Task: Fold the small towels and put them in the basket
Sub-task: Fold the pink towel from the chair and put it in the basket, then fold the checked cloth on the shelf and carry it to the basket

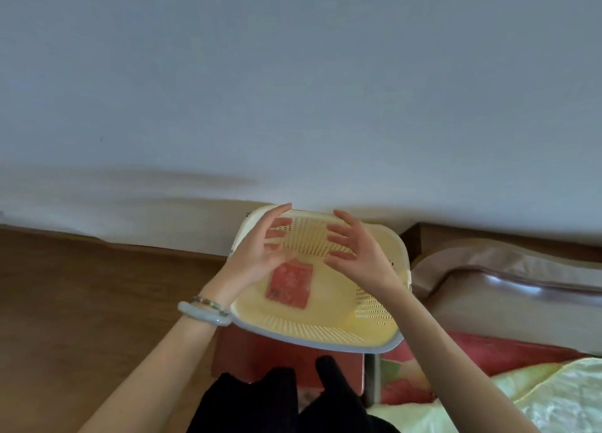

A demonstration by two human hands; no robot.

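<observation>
Placement is the step in hand, by our judgement: one folded towel point(289, 286) lies in the basket point(319, 343), and both hands are above it holding nothing.

**State of the hands.** The left hand point(260, 251) and right hand point(355, 250) face each other over the far half of the basket. The fingers point(277, 233) of each are spread apart and slightly bent, clamped on nothing. We cannot tell whether any fingertip touches the far wall.

**Position of the towel.** It lies flat on the basket floor, left of centre and nearer the left hand. The basket rests on a red stool point(280, 354) beside a bed point(537, 396).

**Orientation.** The towel shows as a nearly square red patch, so we cannot name a clear long axis. If there is one, it runs from the near wall toward the far wall, leaning slightly right. Its edges sit a little skewed against the basket walls.

**Procedure.**
1. We check that the fold lies closed and flat.
2. We square its edges to the nearest wall, leaving floor for further towels.
3. We lift both hands straight up, so no finger catches a layer.
</observation>
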